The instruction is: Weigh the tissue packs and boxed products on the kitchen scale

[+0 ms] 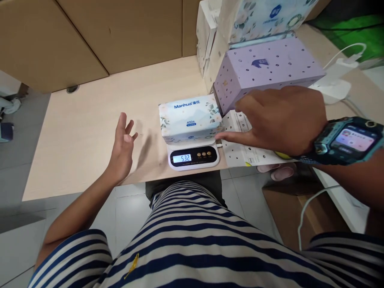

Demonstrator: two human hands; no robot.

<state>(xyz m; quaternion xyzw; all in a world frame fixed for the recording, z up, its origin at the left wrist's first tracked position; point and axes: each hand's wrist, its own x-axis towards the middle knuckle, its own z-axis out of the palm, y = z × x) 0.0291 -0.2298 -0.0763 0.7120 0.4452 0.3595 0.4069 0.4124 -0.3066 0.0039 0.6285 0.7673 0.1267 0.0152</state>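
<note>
Tall brown wood-toned panels [129,36] stand behind a pale, wood-grained flat surface [75,140], whose near edge carries the landmark here: a white plastic digital scale [193,159] with rounded corners and a glossy black control strip. Beyond the scale and to its right lies a lavender, dark-speckled rectangular cardboard box [270,60]; farther back in that direction is a pale blue, flower-printed plastic-wrapped pack [264,20]. Just right of the scale is a white, dotted sheet with printed text [246,156], partly covered from view.

The white and pale blue soft-wrapped Manhua tissue pack [190,120], a rectangular block with leaf and flower print, rests on top of the scale, its lettering turned toward the person.

To the right of the scale hovers the right hand [282,120], thumb stretched toward the pack's near right corner; whether it touches, I cannot tell. Its grip is spread, thumb apart from the partly hidden fingers. Left of the scale, well apart from it, the left hand [123,152] is raised with a spread, unfilled grip.

A chunky dark teal smartwatch [354,140] circles the right wrist. On the scale, a small lit rectangular display [181,158] shows the digits 532; any decimal point is too small to confirm.
</note>
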